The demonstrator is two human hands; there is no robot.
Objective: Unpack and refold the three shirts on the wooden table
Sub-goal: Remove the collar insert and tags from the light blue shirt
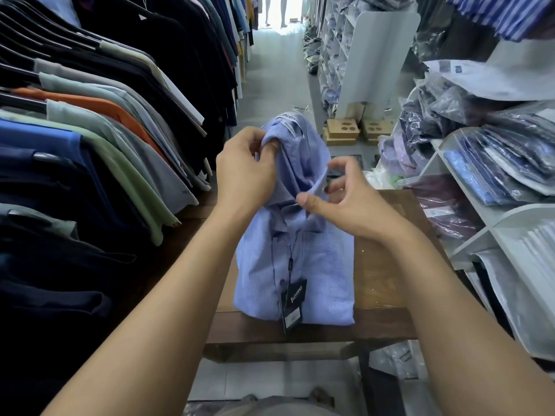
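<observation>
Narrow shop aisle it was, with hanging shirts packed along the left rail in black, orange, pale green and blue, and white shelves on the right stuffed with crinkled plastic-bagged garments. Down the middle ran the dark wooden counter, its grain worn and scuffed, its left side hidden under the hanging clothes. On it lay the light blue shirt, a fine-checked woven cloth, lower half folded flat into a neat rectangle, a black hang tag dangling on a cord off the button placket. The upper half was lifted and bunched. The left hand had its fingers closed on a fold of the fabric near the collar, where a white label showed, its lettering too small to read. The right hand pinched a thin edge of the same shirt between thumb and forefinger, other fingers curled loose and slightly blurred. Only one shirt showed on the counter. Cardboard forms sat beyond it.
</observation>
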